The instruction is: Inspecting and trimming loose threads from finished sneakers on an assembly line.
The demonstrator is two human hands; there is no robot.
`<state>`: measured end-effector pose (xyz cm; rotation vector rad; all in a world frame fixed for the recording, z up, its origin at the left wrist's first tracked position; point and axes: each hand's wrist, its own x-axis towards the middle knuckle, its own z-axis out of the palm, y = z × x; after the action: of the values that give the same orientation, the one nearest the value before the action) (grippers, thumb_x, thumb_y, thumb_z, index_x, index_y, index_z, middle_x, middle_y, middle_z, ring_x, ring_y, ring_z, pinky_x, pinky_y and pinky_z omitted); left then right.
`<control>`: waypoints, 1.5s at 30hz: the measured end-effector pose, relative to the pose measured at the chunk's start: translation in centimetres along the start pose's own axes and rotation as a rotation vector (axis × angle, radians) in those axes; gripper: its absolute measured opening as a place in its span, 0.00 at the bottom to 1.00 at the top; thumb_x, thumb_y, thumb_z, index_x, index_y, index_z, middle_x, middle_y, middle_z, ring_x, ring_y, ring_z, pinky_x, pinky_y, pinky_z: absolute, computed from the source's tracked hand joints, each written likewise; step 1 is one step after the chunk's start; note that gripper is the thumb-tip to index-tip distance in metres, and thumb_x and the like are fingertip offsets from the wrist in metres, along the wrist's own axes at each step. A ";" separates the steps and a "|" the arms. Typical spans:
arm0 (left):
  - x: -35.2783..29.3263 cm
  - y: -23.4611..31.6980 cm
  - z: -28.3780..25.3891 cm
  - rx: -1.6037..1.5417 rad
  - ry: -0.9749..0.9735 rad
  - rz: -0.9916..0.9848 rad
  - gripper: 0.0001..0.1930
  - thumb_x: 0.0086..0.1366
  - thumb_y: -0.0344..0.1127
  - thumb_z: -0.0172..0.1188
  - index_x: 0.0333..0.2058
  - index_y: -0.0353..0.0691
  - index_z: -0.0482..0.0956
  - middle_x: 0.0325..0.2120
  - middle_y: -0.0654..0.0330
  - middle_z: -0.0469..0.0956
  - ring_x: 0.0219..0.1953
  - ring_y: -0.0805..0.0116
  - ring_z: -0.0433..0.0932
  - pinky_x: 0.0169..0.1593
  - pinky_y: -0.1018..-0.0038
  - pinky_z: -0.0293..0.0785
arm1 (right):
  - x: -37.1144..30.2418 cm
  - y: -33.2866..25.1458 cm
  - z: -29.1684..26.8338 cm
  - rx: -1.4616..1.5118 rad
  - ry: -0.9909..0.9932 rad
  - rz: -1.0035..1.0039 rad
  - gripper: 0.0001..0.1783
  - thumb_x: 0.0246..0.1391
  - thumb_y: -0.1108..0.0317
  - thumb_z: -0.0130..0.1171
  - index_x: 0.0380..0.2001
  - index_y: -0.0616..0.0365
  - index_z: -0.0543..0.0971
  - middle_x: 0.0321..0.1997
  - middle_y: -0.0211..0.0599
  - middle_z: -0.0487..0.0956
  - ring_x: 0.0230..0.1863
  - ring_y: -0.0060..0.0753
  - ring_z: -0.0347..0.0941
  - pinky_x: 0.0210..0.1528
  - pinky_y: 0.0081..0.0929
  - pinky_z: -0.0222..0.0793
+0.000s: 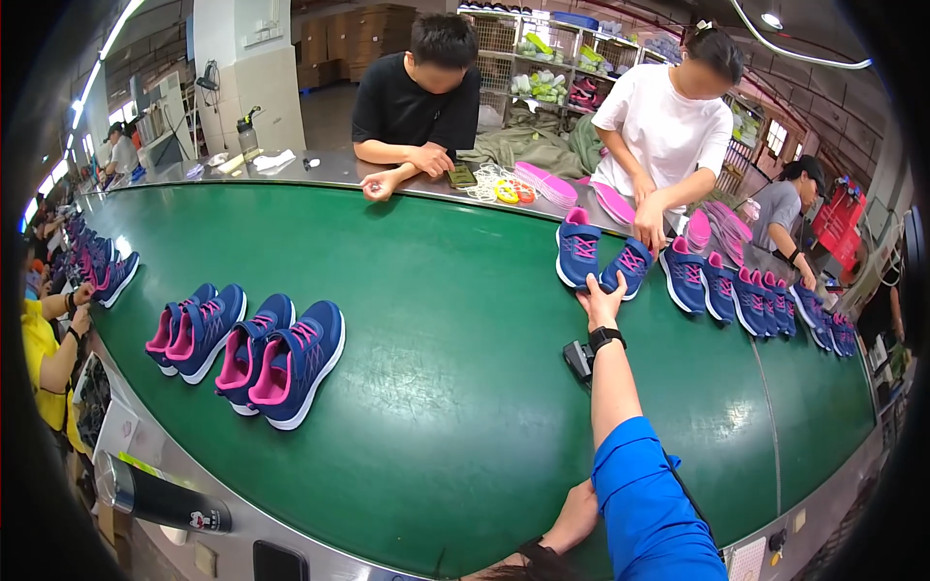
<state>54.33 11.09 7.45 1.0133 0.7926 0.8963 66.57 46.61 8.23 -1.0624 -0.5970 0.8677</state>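
Here's the navy shoe with pink laces and white sole [634,262], at the smooth green worktop's [436,455] far edge! Right hand [603,302] at its toe, fingers spread, grip unclear; co-worker's hand [650,229] at its opening. Opposing pulls could topple it. Left hand's [573,515] fingers hide behind the blue sleeve [639,494]: state unreadable.

Beyond the fingers [590,292], grey wire-fronted metal shelving [496,37]; far left of them, a square white-and-beige pillar [266,102] and white strip lights [91,82]; high to their right, a round white ceiling lamp [770,19].
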 end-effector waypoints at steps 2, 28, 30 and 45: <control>0.1 0.0 0.1 0.036 0.007 0.016 0.23 0.69 0.44 0.43 0.50 0.30 0.72 0.46 0.41 0.77 0.50 0.52 0.75 0.53 0.66 0.68 | 0.0 0.0 0.1 -0.010 0.010 0.003 0.43 0.52 0.75 0.63 0.63 0.37 0.50 0.55 0.46 0.65 0.45 0.44 0.74 0.43 0.46 0.77; 2.8 0.4 1.8 -0.042 -0.028 -0.080 0.12 0.67 0.38 0.56 0.41 0.35 0.75 0.32 0.60 0.76 0.32 0.75 0.76 0.37 0.77 0.76 | -1.9 -3.7 -3.5 -0.143 -0.142 0.265 0.28 0.47 0.78 0.56 0.48 0.44 0.59 0.47 0.40 0.65 0.39 0.41 0.72 0.42 0.47 0.75; 2.8 0.8 1.3 -0.037 0.127 -0.017 0.12 0.66 0.37 0.56 0.40 0.34 0.74 0.31 0.60 0.75 0.30 0.74 0.77 0.36 0.77 0.78 | -6.5 -5.7 -7.0 -0.126 -0.312 0.374 0.26 0.48 0.77 0.57 0.48 0.44 0.59 0.45 0.37 0.66 0.38 0.40 0.72 0.42 0.45 0.74; 4.1 -1.1 -0.9 0.137 0.937 0.365 0.11 0.65 0.36 0.48 0.30 0.35 0.72 0.33 0.53 0.70 0.33 0.62 0.70 0.40 0.68 0.68 | -23.5 -25.9 -18.2 -1.560 -0.824 -0.753 0.32 0.40 0.42 0.68 0.46 0.50 0.78 0.63 0.59 0.63 0.66 0.61 0.55 0.66 0.47 0.53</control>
<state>55.57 14.82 5.61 0.8427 1.4876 1.6970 76.27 12.12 24.73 -1.5668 -2.4159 -0.0581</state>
